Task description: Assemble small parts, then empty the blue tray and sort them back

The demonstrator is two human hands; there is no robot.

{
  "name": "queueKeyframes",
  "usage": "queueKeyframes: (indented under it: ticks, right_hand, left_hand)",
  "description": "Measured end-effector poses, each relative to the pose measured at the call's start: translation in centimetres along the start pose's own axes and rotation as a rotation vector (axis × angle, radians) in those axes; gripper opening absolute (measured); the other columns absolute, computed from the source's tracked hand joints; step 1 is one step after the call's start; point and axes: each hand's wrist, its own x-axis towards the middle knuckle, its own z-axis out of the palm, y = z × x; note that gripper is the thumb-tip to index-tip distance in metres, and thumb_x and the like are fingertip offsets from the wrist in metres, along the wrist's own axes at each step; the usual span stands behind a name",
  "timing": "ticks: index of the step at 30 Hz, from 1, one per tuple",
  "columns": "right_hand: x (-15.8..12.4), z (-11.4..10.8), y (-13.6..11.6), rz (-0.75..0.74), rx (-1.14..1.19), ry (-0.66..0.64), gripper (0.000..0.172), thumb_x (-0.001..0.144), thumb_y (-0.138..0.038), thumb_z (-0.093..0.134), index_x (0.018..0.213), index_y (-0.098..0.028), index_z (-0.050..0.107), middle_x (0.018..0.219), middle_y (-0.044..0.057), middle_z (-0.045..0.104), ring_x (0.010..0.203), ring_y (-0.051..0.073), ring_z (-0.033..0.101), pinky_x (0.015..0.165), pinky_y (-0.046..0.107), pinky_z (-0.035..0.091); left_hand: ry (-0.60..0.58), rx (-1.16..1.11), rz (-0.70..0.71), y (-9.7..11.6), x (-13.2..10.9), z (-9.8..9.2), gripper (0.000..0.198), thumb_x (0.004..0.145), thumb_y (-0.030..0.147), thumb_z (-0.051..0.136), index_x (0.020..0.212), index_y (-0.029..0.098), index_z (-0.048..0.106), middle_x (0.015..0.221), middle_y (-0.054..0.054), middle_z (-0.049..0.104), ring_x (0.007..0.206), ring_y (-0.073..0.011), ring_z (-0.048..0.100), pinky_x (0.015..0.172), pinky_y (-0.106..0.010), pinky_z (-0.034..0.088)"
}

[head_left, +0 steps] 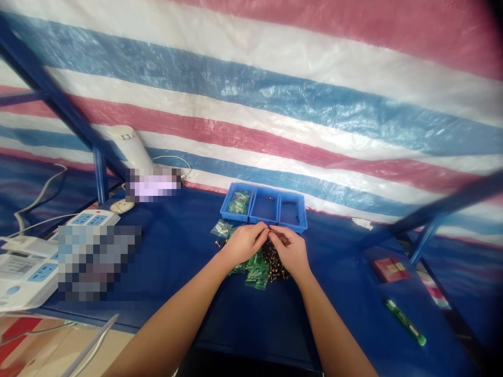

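Observation:
My left hand (245, 243) and my right hand (291, 250) meet at the fingertips over the blue table. Both are closed in a pinch, and whatever they hold between them is too small to make out. Beneath them lies a heap of dark and brassy screws (276, 265), partly hidden by my right hand. Beside the heap are several small green plastic packets (257, 272). Another clear packet (222, 229) lies just past my left hand, near a loose brassy screw (218, 244).
Three joined blue bins stand beyond my hands: the left bin (223, 209) holds green packets, the middle bin (264, 213) a small dark piece. At left are a power strip (45, 272) and a white cylinder (131, 149). A red box (393, 269) and green tube (405, 322) lie right.

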Motion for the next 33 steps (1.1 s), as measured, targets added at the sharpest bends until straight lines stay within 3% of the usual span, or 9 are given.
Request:
queueKeyframes:
  ticks: [4, 10, 22, 29, 33]
  right_hand:
    - [0.03, -0.07, 0.21, -0.042, -0.011, 0.011, 0.022, 0.084, -0.032, 0.065, 0.103, -0.023, 0.073, 0.100, 0.006, 0.074, 0.088, 0.022, 0.069, 0.084, 0.036, 0.056]
    - [0.15, -0.28, 0.43, -0.047, 0.002, 0.042, 0.020, 0.085, -0.034, 0.064, 0.099, -0.024, 0.075, 0.099, 0.006, 0.074, 0.089, 0.022, 0.069, 0.085, 0.038, 0.055]
    - [-0.18, 0.18, 0.37, -0.065, 0.014, 0.015, 0.021, 0.085, -0.030, 0.064, 0.103, -0.024, 0.073, 0.100, 0.005, 0.073, 0.089, 0.021, 0.069, 0.085, 0.036, 0.056]
    - [0.02, -0.19, 0.15, -0.066, 0.009, 0.054, 0.019, 0.084, -0.031, 0.065, 0.099, -0.024, 0.074, 0.099, 0.005, 0.073, 0.089, 0.022, 0.069, 0.083, 0.036, 0.056]
    - [0.03, -0.20, 0.10, -0.065, 0.019, 0.041, 0.020, 0.083, -0.031, 0.067, 0.100, -0.024, 0.074, 0.098, 0.005, 0.073, 0.087, 0.022, 0.069, 0.082, 0.036, 0.057]
  left_hand:
    - [-0.006, -0.032, -0.015, 0.19, -0.02, -0.08, 0.023, 0.100, 0.031, 0.036, 0.093, 0.020, 0.056, 0.074, 0.000, 0.062, 0.065, -0.0144, 0.059, 0.060, -0.023, 0.040]
    - [0.021, -0.085, -0.031, 0.32, -0.14, -0.08, 0.023, 0.099, 0.034, 0.039, 0.112, 0.022, 0.054, 0.080, -0.001, 0.066, 0.068, -0.0152, 0.061, 0.060, -0.023, 0.040]
    - [0.027, -0.114, -0.087, 0.36, -0.08, 0.42, 0.028, 0.099, 0.034, 0.036, 0.085, 0.020, 0.056, 0.069, 0.001, 0.060, 0.063, -0.0137, 0.056, 0.060, -0.023, 0.040]
    - [0.022, -0.208, -0.108, 0.78, -0.18, 0.14, 0.024, 0.099, 0.036, 0.038, 0.107, 0.022, 0.057, 0.075, 0.001, 0.064, 0.061, -0.0137, 0.057, 0.058, -0.023, 0.040]
    - [0.031, -0.224, -0.117, 0.75, -0.08, 0.19, 0.026, 0.099, 0.036, 0.037, 0.099, 0.022, 0.058, 0.073, 0.000, 0.063, 0.061, -0.0139, 0.057, 0.058, -0.023, 0.040]
